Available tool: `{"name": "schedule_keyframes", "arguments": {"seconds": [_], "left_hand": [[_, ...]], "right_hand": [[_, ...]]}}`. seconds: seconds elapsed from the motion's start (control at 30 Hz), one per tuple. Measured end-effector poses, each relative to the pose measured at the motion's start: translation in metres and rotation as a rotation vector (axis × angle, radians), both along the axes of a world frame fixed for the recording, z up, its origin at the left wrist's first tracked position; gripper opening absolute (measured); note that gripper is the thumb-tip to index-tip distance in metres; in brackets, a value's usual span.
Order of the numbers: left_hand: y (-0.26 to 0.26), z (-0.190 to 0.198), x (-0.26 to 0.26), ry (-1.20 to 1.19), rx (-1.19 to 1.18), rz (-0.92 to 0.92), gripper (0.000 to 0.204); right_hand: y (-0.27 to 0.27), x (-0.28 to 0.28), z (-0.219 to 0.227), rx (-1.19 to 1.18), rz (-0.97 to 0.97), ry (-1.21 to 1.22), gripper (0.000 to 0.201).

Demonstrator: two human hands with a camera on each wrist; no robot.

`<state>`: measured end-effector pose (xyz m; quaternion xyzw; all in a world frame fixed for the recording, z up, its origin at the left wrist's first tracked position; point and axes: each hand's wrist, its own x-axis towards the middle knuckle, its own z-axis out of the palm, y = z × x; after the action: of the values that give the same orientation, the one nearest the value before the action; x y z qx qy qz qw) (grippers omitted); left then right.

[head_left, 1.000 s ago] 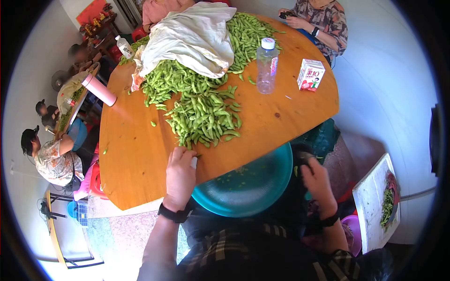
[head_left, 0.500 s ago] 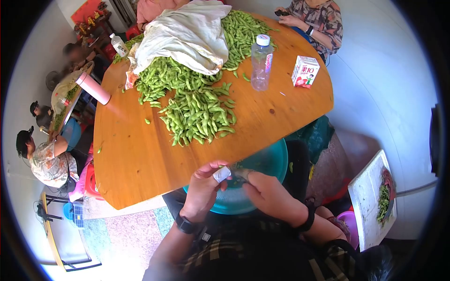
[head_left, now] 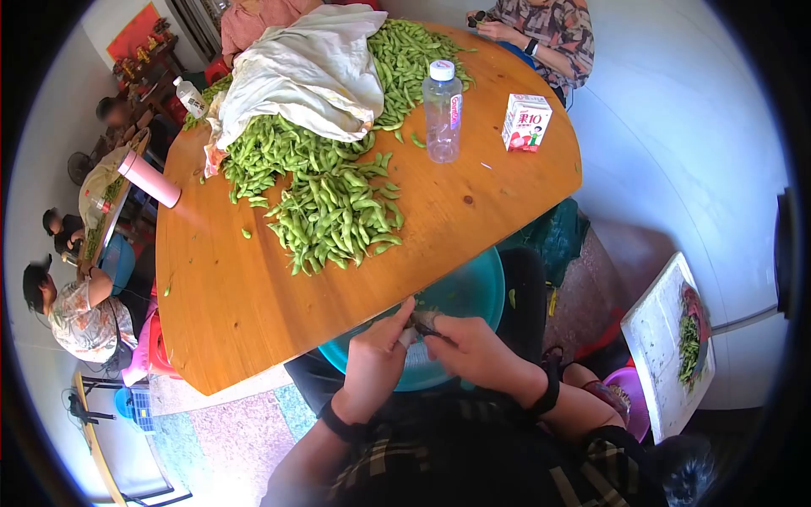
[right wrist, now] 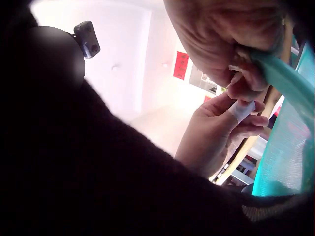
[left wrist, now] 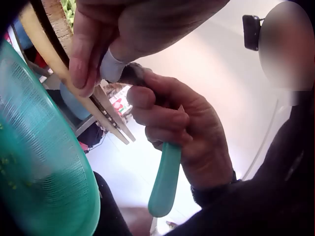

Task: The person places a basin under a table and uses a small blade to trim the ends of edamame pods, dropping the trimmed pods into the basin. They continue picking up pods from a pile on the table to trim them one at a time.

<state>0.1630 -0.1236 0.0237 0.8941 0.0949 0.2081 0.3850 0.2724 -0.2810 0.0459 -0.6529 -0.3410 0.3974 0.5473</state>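
Observation:
In the head view both hands meet over the near part of a teal basin point(head_left: 470, 296). My left hand point(head_left: 374, 362) has its fingers bent near the thumb, which wears a white wrap point(left wrist: 112, 68); what lies between them is hidden. My right hand point(head_left: 481, 353) grips a green-handled tool point(left wrist: 166, 182), its handle hanging below the curled fingers in the left wrist view. The tool's dark front part meets the left thumb. Green bean pods point(head_left: 334, 215) are piled on the wooden table point(head_left: 245, 313), partly under a pale cloth point(head_left: 296, 72).
A clear bottle point(head_left: 443, 118), a juice carton point(head_left: 526, 125) and a pink flask point(head_left: 150, 180) stand on the table. At the right is a white board point(head_left: 655, 355) beside a purple basin point(head_left: 629, 401). Several people sit around this table and another at the left.
Since a second ago my left hand has left the pods at the table's edge and my right hand has swung inward to meet it. The head view has shifted, moving the table leftward.

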Motion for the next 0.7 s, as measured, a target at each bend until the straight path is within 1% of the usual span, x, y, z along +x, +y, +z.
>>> {"name": "schedule_keyframes", "arguments": {"seconds": [0.03, 0.07, 0.13, 0.23, 0.3, 0.33, 0.37, 0.4, 0.47, 0.53, 0.6, 0.63, 0.7], "left_hand": [[0.0, 0.002, 0.0, 0.04, 0.071, 0.006, 0.046], [-0.001, 0.001, 0.001, 0.04, 0.072, 0.005, 0.046], [-0.005, -0.001, 0.004, 0.02, 0.191, -0.001, 0.044], [-0.009, 0.0, 0.005, 0.055, 0.21, 0.023, 0.041], [-0.01, -0.005, 0.005, 0.038, 0.212, 0.02, 0.042], [-0.01, -0.008, 0.006, 0.018, 0.214, 0.018, 0.042], [-0.01, -0.011, 0.007, 0.016, 0.215, 0.014, 0.042], [-0.011, -0.014, 0.007, 0.016, 0.19, 0.018, 0.041], [-0.012, -0.018, 0.007, 0.014, 0.163, 0.017, 0.04], [-0.012, -0.021, 0.008, 0.037, 0.023, 0.028, 0.037], [-0.01, -0.028, 0.009, 0.04, -0.005, 0.011, 0.036], [-0.009, -0.031, 0.009, 0.045, -0.032, 0.002, 0.035], [-0.008, -0.034, 0.009, 0.065, -0.065, -0.012, 0.035]], "right_hand": [[0.0, -0.001, 0.0, 0.0, -0.002, 0.001, 0.011], [0.001, -0.002, 0.001, 0.006, -0.032, 0.007, 0.012], [0.0, -0.004, 0.001, 0.012, -0.064, 0.015, 0.014], [-0.002, -0.005, -0.001, -0.001, -0.091, 0.037, 0.011], [-0.002, -0.007, -0.004, 0.008, -0.11, 0.022, 0.008], [-0.002, -0.007, -0.012, 0.008, -0.113, 0.022, 0.008], [0.0, -0.008, -0.024, 0.08, -0.144, -0.047, 0.007], [0.0, -0.008, -0.034, 0.151, -0.176, -0.117, 0.006], [0.001, -0.007, -0.042, 0.128, -0.192, -0.104, 0.006], [0.002, -0.006, -0.047, 0.103, -0.208, -0.091, 0.006], [0.003, -0.005, -0.051, 0.112, -0.205, 0.037, 0.007], [0.003, -0.005, -0.051, 0.109, -0.21, 0.037, 0.007], [0.003, -0.004, -0.053, 0.051, -0.191, 0.159, 0.008]]}}
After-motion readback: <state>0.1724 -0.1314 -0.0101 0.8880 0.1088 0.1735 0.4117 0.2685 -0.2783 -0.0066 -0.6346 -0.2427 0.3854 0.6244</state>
